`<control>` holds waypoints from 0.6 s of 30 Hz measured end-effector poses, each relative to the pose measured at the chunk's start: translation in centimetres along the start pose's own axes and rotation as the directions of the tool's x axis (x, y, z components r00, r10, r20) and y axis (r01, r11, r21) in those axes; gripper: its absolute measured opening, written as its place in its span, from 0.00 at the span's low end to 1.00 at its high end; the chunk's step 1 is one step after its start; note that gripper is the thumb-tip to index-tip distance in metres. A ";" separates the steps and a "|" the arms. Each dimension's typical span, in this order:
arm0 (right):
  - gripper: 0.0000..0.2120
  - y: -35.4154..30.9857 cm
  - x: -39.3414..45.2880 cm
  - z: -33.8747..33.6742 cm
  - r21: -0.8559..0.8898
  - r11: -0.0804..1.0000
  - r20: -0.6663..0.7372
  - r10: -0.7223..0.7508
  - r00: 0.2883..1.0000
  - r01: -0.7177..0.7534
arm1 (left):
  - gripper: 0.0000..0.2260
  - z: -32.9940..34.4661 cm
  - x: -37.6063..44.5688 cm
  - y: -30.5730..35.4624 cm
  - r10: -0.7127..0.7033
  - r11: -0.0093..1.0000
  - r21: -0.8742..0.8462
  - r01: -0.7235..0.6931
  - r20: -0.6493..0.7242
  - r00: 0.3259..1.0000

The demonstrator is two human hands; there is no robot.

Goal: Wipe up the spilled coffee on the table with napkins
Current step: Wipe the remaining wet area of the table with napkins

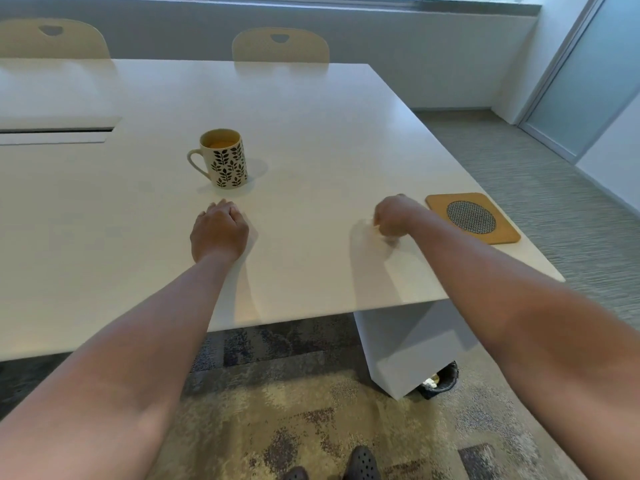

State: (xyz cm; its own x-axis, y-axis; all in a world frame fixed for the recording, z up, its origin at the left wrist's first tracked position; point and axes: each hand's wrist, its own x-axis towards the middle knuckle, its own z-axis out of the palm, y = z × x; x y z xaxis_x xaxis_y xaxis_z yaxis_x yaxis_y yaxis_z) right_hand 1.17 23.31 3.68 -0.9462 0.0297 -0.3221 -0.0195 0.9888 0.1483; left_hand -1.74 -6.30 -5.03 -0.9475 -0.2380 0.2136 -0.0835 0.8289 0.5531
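Both forearms come in from the near edge, stretched out over the white table [311, 133]. Feet in dark perforated shoes [360, 465] on patterned carpet below, nearest the cam.

Landmark = leaf-print mug [225, 161], upright on the table, handle pointing left, tan liquid inside.

- Left hand [219, 230]: just near side of the mug, close but not touching it. Knuckles up, fingers curled under into a loose fist, resting on the tabletop. Nothing visible in it; what's under the palm is hidden.
- Right hand [394, 216]: well to the right of the mug, slightly nearer the cam. Motion-blurred. Fingers bunched, pinching something pale against the table. Looks like a napkin [389, 239], white on white, so edges hard to make out; can't tell how big or how folded.
- Spilled coffee: can't make out any puddle on the surface. If any is there it's under the right hand/napkin, can't tell.
- Cork coaster [472, 218] w/ round mesh centre: far right of the mug, just beyond the right wrist, near the table's right edge.
- 2 cream chair backs [280, 46] behind the mug, at the far edge.
- Dark bin [440, 379] w/ crumpled stuff on the floor, behind the table's base [408, 348].
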 end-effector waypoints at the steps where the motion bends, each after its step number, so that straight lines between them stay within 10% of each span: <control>1: 0.07 0.5 -0.5 -0.2 -0.063 0.997 0.076 0.056 0.996 -0.051 | 0.14 0.0 0.0 -0.1 0.002 1.000 0.001 -0.002 -0.006 1.000; 9: 0.08 -2.6 -1.7 0.1 0.182 0.959 0.554 0.082 0.828 -0.217 | 0.14 0.4 0.1 -0.2 0.014 1.000 0.009 -0.014 -0.026 1.000; 18: 0.06 -8.3 -0.3 -0.2 0.431 0.896 0.305 -0.034 0.952 -0.106 | 0.14 0.3 0.1 -0.4 0.027 1.000 -0.006 -0.027 -0.015 1.000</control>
State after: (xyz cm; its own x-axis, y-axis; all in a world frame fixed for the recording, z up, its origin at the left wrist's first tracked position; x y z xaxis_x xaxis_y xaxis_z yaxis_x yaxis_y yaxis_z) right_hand 1.51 15.04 2.76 -0.8015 0.0395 -0.5967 0.2221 0.9461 -0.2357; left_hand -1.93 -6.48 -5.50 -0.9445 -0.2236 0.2406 -0.0562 0.8317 0.5524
